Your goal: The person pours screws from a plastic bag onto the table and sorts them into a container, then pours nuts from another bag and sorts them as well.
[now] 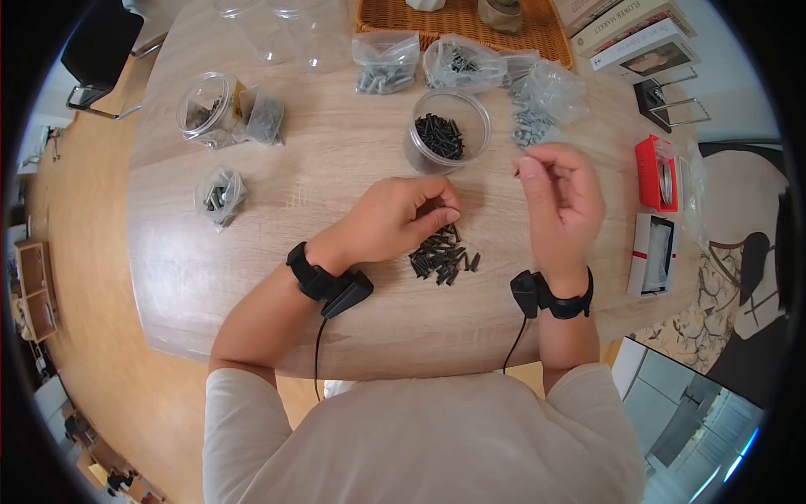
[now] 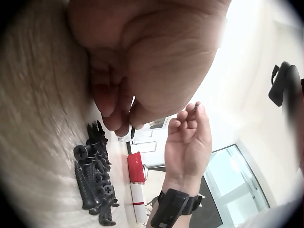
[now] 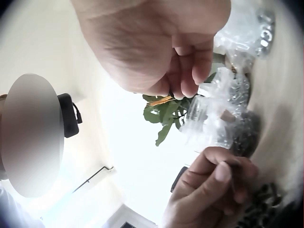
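Note:
Black screws (image 1: 438,259) lie in a loose pile on the wooden table. At the pile's upper edge, the left hand (image 1: 382,220) pinches a dark screw (image 2: 133,134) between thumb and fingers; its tip shows in the left wrist view. Raised to the right of the pile, the right hand (image 1: 564,197) pinches a small dark screw (image 2: 196,106) between thumb and forefinger, mostly hidden by the fingertips. Just beyond the hands, a clear round jar (image 1: 414,149) stands upright with many black screws (image 1: 440,137) inside.
Bags of metal hardware (image 1: 386,76) lie behind the jar, near a wicker tray (image 1: 546,38). Another jar (image 1: 201,109) and a small bag (image 1: 220,198) are at the left. A red box (image 1: 648,175), a white box (image 1: 640,256) and books (image 1: 634,50) are at the right.

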`<state>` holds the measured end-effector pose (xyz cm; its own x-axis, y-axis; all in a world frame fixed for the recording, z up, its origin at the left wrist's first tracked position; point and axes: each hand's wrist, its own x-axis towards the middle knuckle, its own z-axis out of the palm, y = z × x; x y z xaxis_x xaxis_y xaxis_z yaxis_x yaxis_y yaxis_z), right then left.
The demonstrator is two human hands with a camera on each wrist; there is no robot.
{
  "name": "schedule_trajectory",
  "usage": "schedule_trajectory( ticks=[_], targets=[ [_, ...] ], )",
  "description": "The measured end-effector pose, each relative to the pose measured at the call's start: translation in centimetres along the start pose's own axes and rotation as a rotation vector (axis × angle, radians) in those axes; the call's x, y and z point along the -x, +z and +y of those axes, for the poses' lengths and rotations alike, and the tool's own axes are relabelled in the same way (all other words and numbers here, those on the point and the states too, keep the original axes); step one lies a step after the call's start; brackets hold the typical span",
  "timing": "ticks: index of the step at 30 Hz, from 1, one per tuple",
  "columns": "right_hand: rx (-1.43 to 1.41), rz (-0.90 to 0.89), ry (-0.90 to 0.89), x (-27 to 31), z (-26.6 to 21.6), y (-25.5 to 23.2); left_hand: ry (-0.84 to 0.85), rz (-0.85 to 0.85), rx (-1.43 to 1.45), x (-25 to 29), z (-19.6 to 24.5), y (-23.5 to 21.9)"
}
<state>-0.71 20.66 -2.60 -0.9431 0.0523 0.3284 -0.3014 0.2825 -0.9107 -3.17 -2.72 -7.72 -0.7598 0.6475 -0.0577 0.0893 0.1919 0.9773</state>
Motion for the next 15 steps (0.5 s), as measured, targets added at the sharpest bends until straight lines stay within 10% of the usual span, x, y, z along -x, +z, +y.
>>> schedule_trajectory(
  ticks=[8,15],
  targets=[
    [0.215,-0.058,-0.388,-4.5,-2.2,1.5,-0.030,0.011,0.124,0.0,-0.5,0.0],
    [0.351,-0.295,-0.096,-2.9,-3.2,-2.5,-0.009,0.065,0.096,0.0,-0.5,0.3]
  ],
)
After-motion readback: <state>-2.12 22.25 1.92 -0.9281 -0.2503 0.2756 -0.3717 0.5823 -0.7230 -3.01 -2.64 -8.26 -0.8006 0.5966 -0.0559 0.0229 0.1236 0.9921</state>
